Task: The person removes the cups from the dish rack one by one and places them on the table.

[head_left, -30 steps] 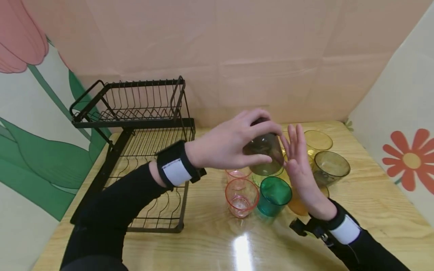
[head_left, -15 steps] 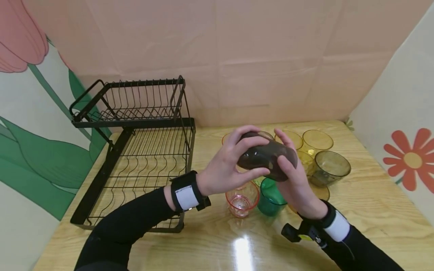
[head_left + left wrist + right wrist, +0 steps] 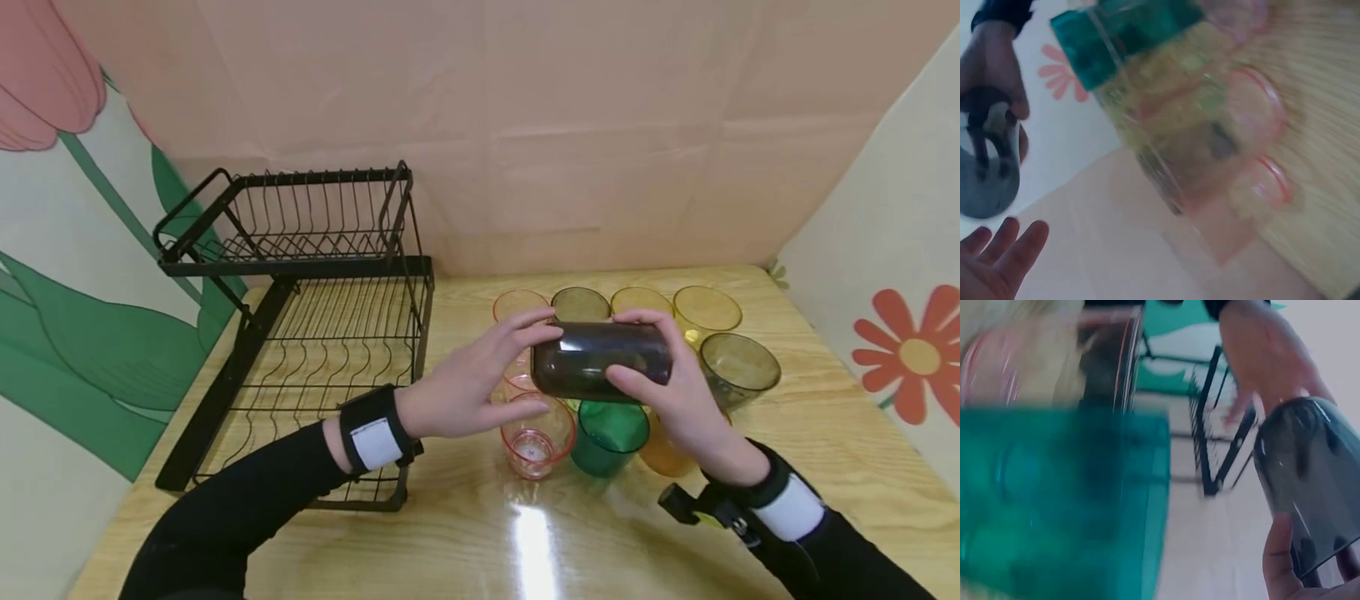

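A dark grey tinted glass [image 3: 600, 360] is held sideways above the other glasses, its rounded base toward the left. My right hand [image 3: 686, 408] grips it near the rim, thumb in front and fingers behind. My left hand [image 3: 468, 382] reaches toward the base with fingers extended; in the left wrist view a gap shows between these fingers [image 3: 1025, 250] and the glass [image 3: 988, 178]. Under the held glass stand a green glass [image 3: 609, 437] and a red-rimmed clear glass [image 3: 534, 446]. An orange glass [image 3: 663, 450] is partly covered by my right hand.
A black two-tier dish rack [image 3: 416, 367] stands on the left of the wooden table [image 3: 465, 533]. Behind the hands are more upright glasses, among them a smoky one [image 3: 738, 367], a yellow one [image 3: 707, 310] and a red-rimmed one [image 3: 519, 305]. A pink backdrop [image 3: 540, 208] closes the rear.
The dark glass has turned from base-up to lying sideways. My right hand went from flat beside it to gripping it, while my left hand let go and drew back left.
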Demonstrator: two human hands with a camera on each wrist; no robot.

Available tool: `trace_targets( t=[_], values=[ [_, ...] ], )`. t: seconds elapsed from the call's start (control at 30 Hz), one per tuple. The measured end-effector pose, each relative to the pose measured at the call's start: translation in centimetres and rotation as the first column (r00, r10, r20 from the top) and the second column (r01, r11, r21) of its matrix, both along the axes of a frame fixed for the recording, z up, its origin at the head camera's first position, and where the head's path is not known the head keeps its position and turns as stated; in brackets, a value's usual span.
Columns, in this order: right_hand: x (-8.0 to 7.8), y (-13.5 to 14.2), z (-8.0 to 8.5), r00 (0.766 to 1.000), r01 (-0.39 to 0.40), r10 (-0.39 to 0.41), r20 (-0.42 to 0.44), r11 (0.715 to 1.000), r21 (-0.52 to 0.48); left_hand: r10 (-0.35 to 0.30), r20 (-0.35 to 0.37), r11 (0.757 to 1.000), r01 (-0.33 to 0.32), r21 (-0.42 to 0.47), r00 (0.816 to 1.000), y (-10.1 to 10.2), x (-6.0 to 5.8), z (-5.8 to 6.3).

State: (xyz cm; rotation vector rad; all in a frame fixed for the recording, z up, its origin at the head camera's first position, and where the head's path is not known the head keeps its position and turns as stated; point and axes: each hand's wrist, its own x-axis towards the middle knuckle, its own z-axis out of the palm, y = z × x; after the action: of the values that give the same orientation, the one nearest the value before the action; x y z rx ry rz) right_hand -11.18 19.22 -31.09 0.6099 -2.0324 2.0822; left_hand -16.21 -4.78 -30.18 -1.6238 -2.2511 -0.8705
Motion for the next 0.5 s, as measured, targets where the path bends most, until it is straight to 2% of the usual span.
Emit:
trace_targets(
  t=[0.07, 0.13, 0.2, 0.27, 0.4, 0.47, 0.5],
  values=[
    [-0.2, 1.1, 0.2, 0.999, 0.037, -0.034, -0.030, 0.995, 0.095, 0.038, 0.007, 0.997, -0.037, -0.066, 0.999, -1.0, 0.0, -0.4],
    [-0.5, 2.3, 0.5, 0.993, 0.101, -0.088, -0.076, 0.977, 0.187, 0.066, 0.011, 0.991, -0.064, -0.116, 0.998, -1.9, 0.0, -0.8],
    [-0.7, 3.6, 0.9, 0.980, 0.182, -0.150, -0.130, 0.940, 0.289, 0.095, 0.011, 0.983, -0.092, -0.162, 0.995, -3.0, 0.0, -1.2],
    [-0.8, 4.9, 1.3, 0.961, 0.246, -0.181, -0.209, 0.904, 0.349, 0.118, 0.008, 0.974, -0.114, -0.198, 0.993, -4.0, 0.0, -1.5],
    [-0.3, 7.7, 2.8, 0.926, 0.355, -0.239, -0.291, 0.810, 0.467, 0.179, 0.007, 0.953, -0.172, -0.248, 0.984, -5.9, 0.1, -2.0],
    [0.2, 9.2, 3.5, 0.908, 0.405, -0.263, -0.325, 0.750, 0.524, 0.202, 0.009, 0.945, -0.192, -0.264, 0.979, -6.8, 0.1, -2.1],
    [0.5, 9.9, 3.9, 0.899, 0.431, -0.284, -0.333, 0.705, 0.563, 0.215, 0.012, 0.941, -0.204, -0.269, 0.977, -7.2, 0.2, -2.2]
  ],
)
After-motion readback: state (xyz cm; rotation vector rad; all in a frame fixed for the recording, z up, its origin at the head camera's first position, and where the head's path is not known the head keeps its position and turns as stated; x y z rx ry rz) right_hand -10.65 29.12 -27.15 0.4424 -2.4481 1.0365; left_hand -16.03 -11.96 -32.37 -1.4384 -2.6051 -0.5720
